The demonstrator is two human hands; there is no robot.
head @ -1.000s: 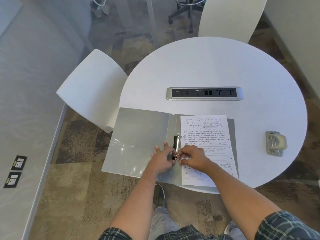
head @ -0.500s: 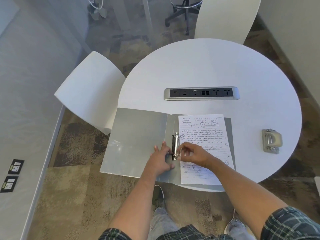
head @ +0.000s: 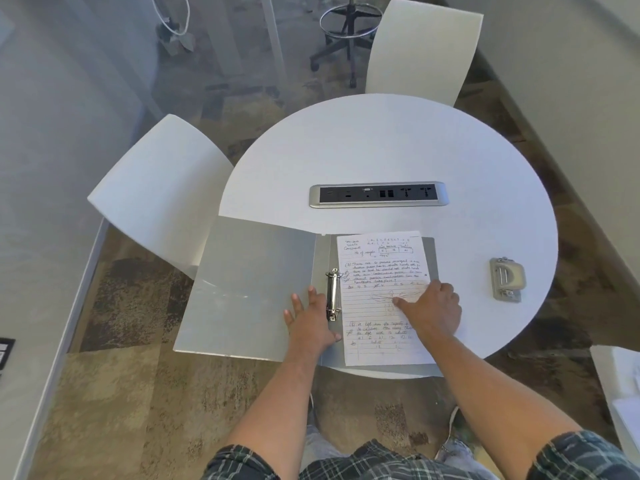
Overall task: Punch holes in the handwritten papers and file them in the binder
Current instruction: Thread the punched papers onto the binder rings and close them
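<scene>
A grey binder (head: 249, 282) lies open at the near edge of the round white table (head: 381, 147), its left cover hanging past the rim. The metal ring clip (head: 333, 294) on its spine looks closed. A handwritten lined paper (head: 377, 268) sits on the right half, its left edge on the rings. My left hand (head: 310, 320) rests flat on the binder just left of the clip, fingers spread. My right hand (head: 431, 306) presses flat on the paper's middle. The grey hole punch (head: 506, 279) stands to the right, apart from both hands.
A silver power-socket strip (head: 379, 195) is set into the table's middle. White chairs stand at the left (head: 159, 192) and the far side (head: 422, 46). A black stool base (head: 346, 39) is on the floor beyond. Some white furniture (head: 620, 386) shows at the right edge.
Both hands have left the ring clip. The left now lies flat beside it, and the right has slid rightwards onto the paper. The view has pulled back a little.
</scene>
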